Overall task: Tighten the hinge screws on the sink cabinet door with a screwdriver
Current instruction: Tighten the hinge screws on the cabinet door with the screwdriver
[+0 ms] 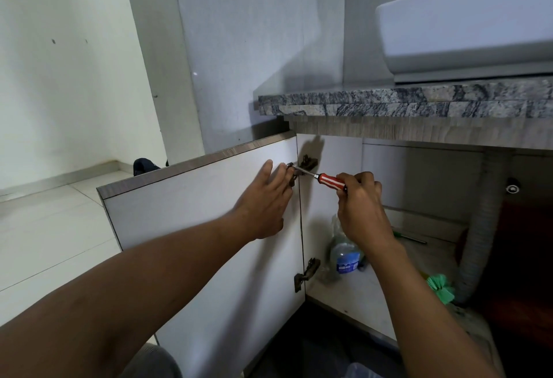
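Observation:
The white cabinet door (191, 228) stands swung open to the left. My left hand (266, 198) lies flat against its inner face, fingers straight, fingertips beside the upper hinge (308, 163). My right hand (359, 204) grips the red-and-white handle of a screwdriver (330, 180). Its metal shaft runs left, and the tip sits at the door-side part of the upper hinge, partly hidden behind my left fingers. The lower hinge (306, 273) is untouched near the door's bottom.
Inside the cabinet lie a plastic bottle (345, 255), a green plastic bag (441, 288) and a thin green-handled tool (410, 237). A grey corrugated drain hose (484, 228) hangs at the right. Above are the granite counter (389, 102) and white basin (466, 24).

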